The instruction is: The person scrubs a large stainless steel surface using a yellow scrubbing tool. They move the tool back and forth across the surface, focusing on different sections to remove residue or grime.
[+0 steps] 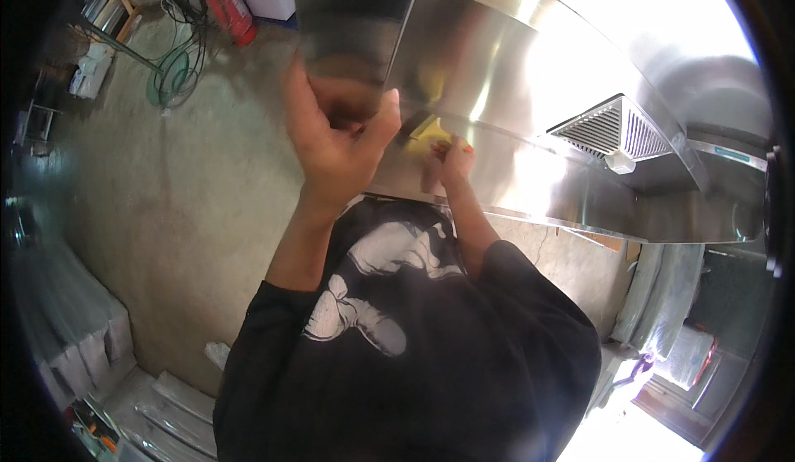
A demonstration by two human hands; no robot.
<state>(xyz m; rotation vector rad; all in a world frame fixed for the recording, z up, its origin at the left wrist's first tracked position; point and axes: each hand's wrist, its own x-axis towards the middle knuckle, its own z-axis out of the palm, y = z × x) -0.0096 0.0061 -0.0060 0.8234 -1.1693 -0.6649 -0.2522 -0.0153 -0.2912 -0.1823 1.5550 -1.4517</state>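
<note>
My left hand (338, 143) is wrapped across the near end of a dark, glossy metal panel (354, 15), thumb at its right edge and a finger at its left. Motion blurs the curled fingers, and some are hidden. To the right, my right hand (454, 164) is closed on a yellow flat tool (429, 134) resembling a scraper; blur hides its exact kind. The tool lies close to a large stainless steel range hood (505, 98), whose shiny surface carries a yellow reflection. Contact between tool and steel is hard to judge.
A slatted vent filter (617, 131) sits at the hood's right. On the concrete floor (199, 205), a red fire extinguisher (230, 8) and coiled green hose (170, 77) stand far left. Grey wrapped panels (74, 321) are stacked near left, with wrapped pieces (662, 300) at right.
</note>
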